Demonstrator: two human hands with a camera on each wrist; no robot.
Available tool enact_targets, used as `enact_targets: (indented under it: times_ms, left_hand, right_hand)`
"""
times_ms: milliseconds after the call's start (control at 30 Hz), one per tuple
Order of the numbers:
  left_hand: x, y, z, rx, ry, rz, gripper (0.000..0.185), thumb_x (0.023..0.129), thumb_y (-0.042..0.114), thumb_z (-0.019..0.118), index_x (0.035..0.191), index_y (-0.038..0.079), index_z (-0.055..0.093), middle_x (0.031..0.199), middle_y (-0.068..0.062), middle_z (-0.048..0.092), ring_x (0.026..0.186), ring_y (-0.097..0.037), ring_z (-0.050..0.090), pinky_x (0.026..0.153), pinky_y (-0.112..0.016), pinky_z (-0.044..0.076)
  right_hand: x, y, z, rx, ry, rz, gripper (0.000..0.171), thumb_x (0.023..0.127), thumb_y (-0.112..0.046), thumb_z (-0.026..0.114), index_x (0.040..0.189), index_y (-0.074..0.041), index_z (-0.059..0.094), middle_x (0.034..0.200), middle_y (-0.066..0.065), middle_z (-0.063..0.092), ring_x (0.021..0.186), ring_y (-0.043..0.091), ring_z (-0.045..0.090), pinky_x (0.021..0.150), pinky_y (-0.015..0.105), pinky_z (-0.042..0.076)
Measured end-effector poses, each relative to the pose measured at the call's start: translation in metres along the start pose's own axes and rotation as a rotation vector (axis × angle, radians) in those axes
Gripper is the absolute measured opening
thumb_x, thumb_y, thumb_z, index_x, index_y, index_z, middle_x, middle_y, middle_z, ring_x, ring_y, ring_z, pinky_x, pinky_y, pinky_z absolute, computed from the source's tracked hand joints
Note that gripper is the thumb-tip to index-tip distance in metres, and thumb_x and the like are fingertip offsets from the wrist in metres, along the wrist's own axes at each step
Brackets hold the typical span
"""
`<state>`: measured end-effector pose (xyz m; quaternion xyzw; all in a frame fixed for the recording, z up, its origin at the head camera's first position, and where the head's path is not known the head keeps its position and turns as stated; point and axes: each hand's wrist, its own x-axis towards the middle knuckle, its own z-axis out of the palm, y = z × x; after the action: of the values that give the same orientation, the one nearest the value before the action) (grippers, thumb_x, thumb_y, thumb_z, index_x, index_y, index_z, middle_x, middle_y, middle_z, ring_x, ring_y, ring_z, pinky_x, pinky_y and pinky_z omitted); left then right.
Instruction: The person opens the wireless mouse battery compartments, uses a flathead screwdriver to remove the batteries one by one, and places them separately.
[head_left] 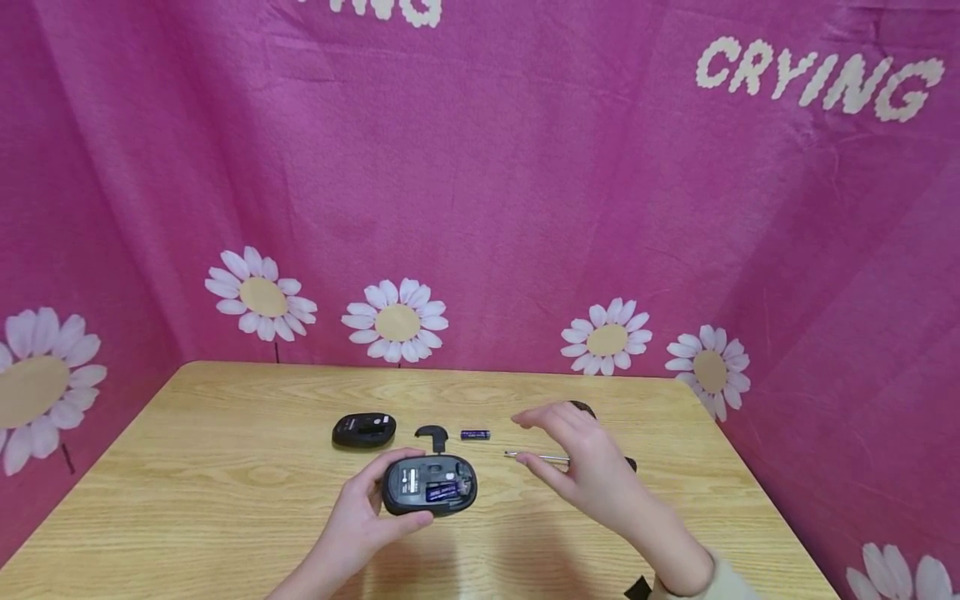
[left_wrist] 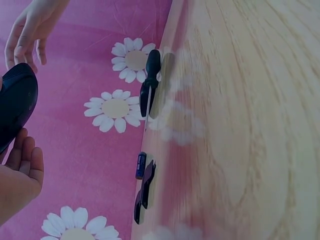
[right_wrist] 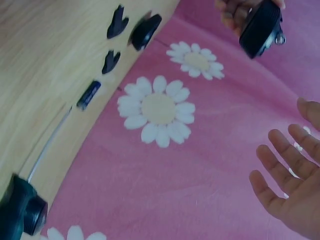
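My left hand [head_left: 365, 505] grips a black computer mouse [head_left: 405, 497] by its sides, underside turned up, above the table. Its battery compartment has no cover on, and a dark blue battery [head_left: 442, 492] lies inside. To the right, my right hand [head_left: 581, 458] hovers with fingers spread, apart from the mouse and holding nothing; its open palm [right_wrist: 295, 195] shows in the right wrist view. Below that hand lies a screwdriver [right_wrist: 49, 145], whose handle it mostly hides in the head view. A second battery [head_left: 475, 435] lies beyond the held mouse, beside a black battery cover [head_left: 433, 435].
Another black mouse [head_left: 363, 431] lies upside down at the left of the wooden table [head_left: 225, 517]. The right wrist view shows a second black cover [right_wrist: 118, 24]. A dark object [left_wrist: 145, 100] lies by the screwdriver. A pink flowered curtain [head_left: 487, 208] hangs behind the table.
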<state>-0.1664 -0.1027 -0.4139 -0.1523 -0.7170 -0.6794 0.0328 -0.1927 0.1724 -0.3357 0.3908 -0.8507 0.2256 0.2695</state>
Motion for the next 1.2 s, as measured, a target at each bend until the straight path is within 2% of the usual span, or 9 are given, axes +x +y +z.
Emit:
enact_targets:
  times_ms: [100,200,467,667,767,933,1200]
  left_hand:
    - [0.0,0.0,0.001,-0.001,-0.007,0.014,0.064,0.065,0.005,0.084,0.123,0.011,0.057,0.126,-0.01,0.058,0.112,-0.008,0.056,0.096,-0.015,0.042]
    - [0.0,0.001,0.001,-0.005,-0.008,0.0,0.065,0.065,0.005,0.084,0.123,0.011,0.056,0.127,-0.01,0.057,0.113,-0.009,0.056,0.096,-0.015,0.042]
    - [0.001,0.005,0.003,-0.019,-0.011,-0.116,0.064,0.067,0.012,0.085,0.124,0.02,0.057,0.127,-0.003,0.057,0.117,-0.015,0.053,0.097,-0.015,0.041]
    - [0.002,0.004,0.004,-0.008,-0.029,-0.154,0.065,0.068,0.015,0.085,0.125,0.022,0.055,0.129,-0.003,0.055,0.119,-0.02,0.052,0.097,-0.018,0.042]
    - [0.002,0.004,0.005,-0.012,-0.034,-0.161,0.065,0.068,0.016,0.085,0.125,0.022,0.055,0.129,-0.004,0.055,0.119,-0.02,0.052,0.096,-0.018,0.043]
    - [0.0,0.004,0.005,-0.002,-0.039,-0.131,0.064,0.069,0.015,0.084,0.126,0.019,0.055,0.131,-0.006,0.054,0.119,-0.019,0.052,0.096,-0.014,0.041]
    - [-0.002,0.004,0.005,0.008,-0.053,-0.103,0.064,0.07,0.016,0.083,0.127,0.014,0.054,0.129,-0.007,0.056,0.118,-0.016,0.052,0.098,-0.014,0.039]
  right_hand:
    - [0.0,-0.005,0.005,0.034,-0.012,-0.009,0.034,0.086,-0.029,0.069,0.116,-0.016,0.061,0.113,-0.005,0.063,0.106,0.012,0.056,0.089,0.035,0.049]
    - [0.0,-0.01,0.011,0.072,-0.021,-0.033,0.035,0.086,-0.03,0.069,0.117,-0.016,0.06,0.112,-0.004,0.063,0.106,0.011,0.056,0.089,0.033,0.049]
    - [-0.003,-0.018,0.028,0.128,-0.033,-0.112,0.035,0.083,-0.025,0.073,0.115,-0.015,0.062,0.108,-0.006,0.063,0.102,0.01,0.057,0.088,0.028,0.05]
    - [-0.004,-0.024,0.036,0.123,-0.046,-0.114,0.028,0.086,-0.03,0.069,0.109,-0.016,0.065,0.105,-0.007,0.063,0.101,0.01,0.058,0.087,0.029,0.051]
    - [-0.005,-0.026,0.039,0.119,-0.042,-0.119,0.024,0.086,-0.029,0.069,0.106,-0.017,0.066,0.103,-0.007,0.063,0.098,0.009,0.058,0.086,0.026,0.051]
    - [-0.005,-0.027,0.045,0.112,-0.032,-0.141,0.017,0.086,-0.027,0.069,0.101,-0.018,0.066,0.099,-0.007,0.063,0.095,0.007,0.058,0.085,0.021,0.05]
    - [-0.006,-0.027,0.049,0.121,-0.025,-0.145,0.01,0.086,-0.024,0.069,0.094,-0.018,0.066,0.097,-0.008,0.063,0.093,0.006,0.057,0.083,0.021,0.05]
